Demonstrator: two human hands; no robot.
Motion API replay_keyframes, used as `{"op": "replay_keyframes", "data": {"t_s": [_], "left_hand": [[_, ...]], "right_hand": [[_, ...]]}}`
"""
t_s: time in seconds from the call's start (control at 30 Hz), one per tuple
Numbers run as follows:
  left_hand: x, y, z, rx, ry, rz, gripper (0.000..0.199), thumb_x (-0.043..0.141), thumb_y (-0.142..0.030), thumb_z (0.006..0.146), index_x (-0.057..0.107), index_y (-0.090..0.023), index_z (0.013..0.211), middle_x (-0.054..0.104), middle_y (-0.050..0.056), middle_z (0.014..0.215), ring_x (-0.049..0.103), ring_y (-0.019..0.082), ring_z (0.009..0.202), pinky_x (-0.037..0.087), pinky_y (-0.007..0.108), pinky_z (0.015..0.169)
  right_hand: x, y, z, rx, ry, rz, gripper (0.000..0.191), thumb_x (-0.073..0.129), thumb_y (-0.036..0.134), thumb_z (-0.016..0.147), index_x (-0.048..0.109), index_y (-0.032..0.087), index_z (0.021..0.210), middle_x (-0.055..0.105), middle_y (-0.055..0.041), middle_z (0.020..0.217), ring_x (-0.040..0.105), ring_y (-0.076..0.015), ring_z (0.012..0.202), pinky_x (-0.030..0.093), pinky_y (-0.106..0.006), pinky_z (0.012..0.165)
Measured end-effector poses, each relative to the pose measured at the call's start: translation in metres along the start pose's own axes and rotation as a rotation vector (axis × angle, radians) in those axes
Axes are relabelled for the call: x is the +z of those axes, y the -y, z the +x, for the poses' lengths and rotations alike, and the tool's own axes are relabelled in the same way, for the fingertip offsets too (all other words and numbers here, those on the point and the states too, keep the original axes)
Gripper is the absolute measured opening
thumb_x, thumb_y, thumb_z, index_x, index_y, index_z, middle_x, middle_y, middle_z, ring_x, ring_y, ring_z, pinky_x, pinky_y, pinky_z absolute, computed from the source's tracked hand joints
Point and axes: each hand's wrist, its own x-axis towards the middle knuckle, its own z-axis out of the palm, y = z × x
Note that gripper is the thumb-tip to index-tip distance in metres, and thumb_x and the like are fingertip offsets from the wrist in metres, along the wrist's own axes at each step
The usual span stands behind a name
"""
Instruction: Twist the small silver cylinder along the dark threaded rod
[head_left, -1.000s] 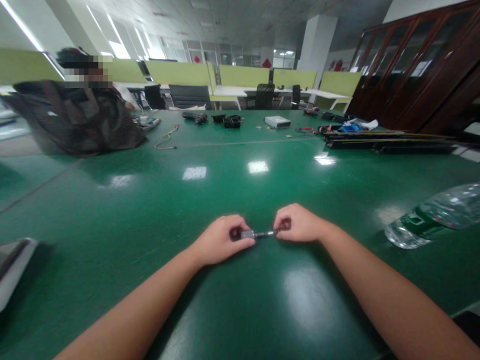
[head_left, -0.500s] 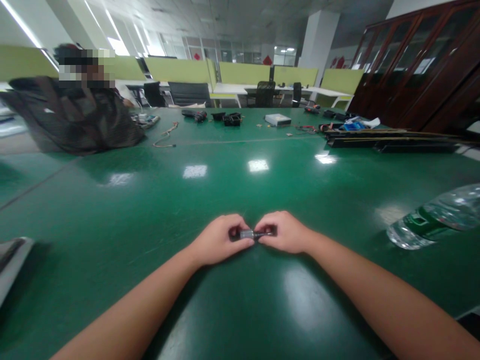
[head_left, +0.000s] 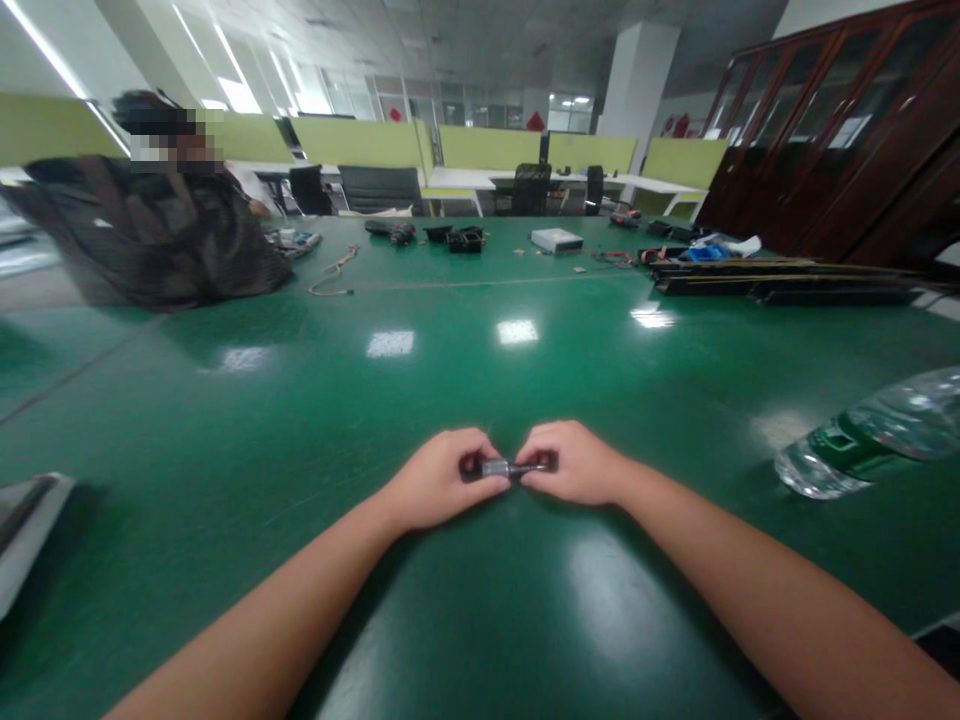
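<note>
L hand [head_left: 437, 482] pinched the thick grey end of a slim metallic rod [head_left: 496, 468], R hand [head_left: 576, 465] pinched its thin shaft, rod crosswise btwn 'em, hands nearly touching! Glossy, smooth green table [head_left: 450, 385] ran open fwd toward a boxy white case [head_left: 556, 240] nr the far edge; clear, rounded plastic bottle [head_left: 847, 445] lay well off R.

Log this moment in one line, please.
Left hand: holds slim rod by thicker part; right hand: pinches thinner part; bottle: right, on green table
</note>
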Motion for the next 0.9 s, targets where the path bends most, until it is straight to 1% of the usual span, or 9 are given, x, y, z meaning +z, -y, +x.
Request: {"op": "replay_keyframes", "data": {"t_s": [0.27, 0.37, 0.47, 0.53, 0.6, 0.73, 0.9], "left_hand": [[0.0, -0.001, 0.0, -0.019, 0.01, -0.018, 0.024, 0.068, -0.042, 0.085, 0.066, -0.019, 0.092, 0.064, 0.0, 0.08, 0.057, 0.015, 0.071, 0.04, 0.026, 0.065], [0.001, 0.0, 0.0, -0.049, -0.003, -0.03, 0.028, 0.07, -0.043, 0.084, 0.061, -0.019, 0.094, 0.06, -0.002, 0.076, 0.054, 0.015, 0.068, 0.038, 0.025, 0.062], [0.002, 0.002, 0.0, -0.054, -0.025, -0.016, 0.033, 0.069, -0.047, 0.083, 0.052, -0.019, 0.084, 0.054, -0.004, 0.072, 0.049, 0.014, 0.065, 0.034, 0.024, 0.059], [0.002, 0.003, 0.0, -0.026, -0.027, 0.0, 0.036, 0.068, -0.047, 0.084, 0.047, -0.019, 0.076, 0.05, -0.004, 0.07, 0.045, 0.013, 0.064, 0.032, 0.024, 0.06], [0.002, 0.004, 0.0, -0.003, -0.028, 0.007, 0.039, 0.068, -0.046, 0.084, 0.043, -0.019, 0.072, 0.048, -0.005, 0.07, 0.043, 0.013, 0.064, 0.03, 0.024, 0.06], [0.002, 0.004, 0.001, 0.001, -0.027, 0.001, 0.039, 0.068, -0.045, 0.084, 0.042, -0.019, 0.071, 0.047, -0.005, 0.069, 0.041, 0.012, 0.063, 0.029, 0.024, 0.06], [0.003, 0.004, 0.001, 0.0, -0.037, -0.021, 0.04, 0.068, -0.046, 0.084, 0.042, -0.019, 0.07, 0.048, -0.004, 0.069, 0.041, 0.012, 0.063, 0.027, 0.024, 0.058]], "right_hand": [[-0.003, 0.0, -0.001, 0.0, 0.0, -0.029, 0.015, 0.072, 0.015, 0.074, 0.076, 0.017, 0.088, 0.068, -0.002, 0.078, 0.058, -0.0125, 0.068, 0.043, -0.024, 0.065], [-0.003, 0.0, -0.002, 0.005, 0.0, -0.027, 0.014, 0.072, 0.015, 0.074, 0.076, 0.017, 0.088, 0.067, -0.0018, 0.077, 0.058, -0.0121, 0.067, 0.043, -0.023, 0.064], [-0.005, 0.0, -0.003, 0.015, 0.007, -0.022, 0.014, 0.072, 0.015, 0.074, 0.076, 0.017, 0.087, 0.068, -0.0019, 0.078, 0.058, -0.0119, 0.067, 0.043, -0.023, 0.064], [-0.006, 0.0, -0.003, 0.024, 0.011, -0.022, 0.013, 0.072, 0.016, 0.074, 0.076, 0.017, 0.087, 0.068, -0.0019, 0.078, 0.059, -0.012, 0.068, 0.043, -0.023, 0.064], [-0.008, 0.0, -0.004, 0.03, 0.018, -0.026, 0.014, 0.072, 0.015, 0.074, 0.076, 0.017, 0.087, 0.068, -0.0018, 0.078, 0.059, -0.012, 0.068, 0.043, -0.023, 0.064], [-0.012, -0.001, -0.005, 0.025, 0.037, -0.047, 0.013, 0.072, 0.017, 0.074, 0.076, 0.017, 0.087, 0.068, -0.0021, 0.078, 0.059, -0.0122, 0.069, 0.044, -0.023, 0.066], [-0.016, -0.004, -0.006, 0.032, 0.055, -0.042, 0.011, 0.071, 0.017, 0.074, 0.075, 0.016, 0.084, 0.066, -0.0015, 0.075, 0.058, -0.0115, 0.066, 0.043, -0.023, 0.063]]}}
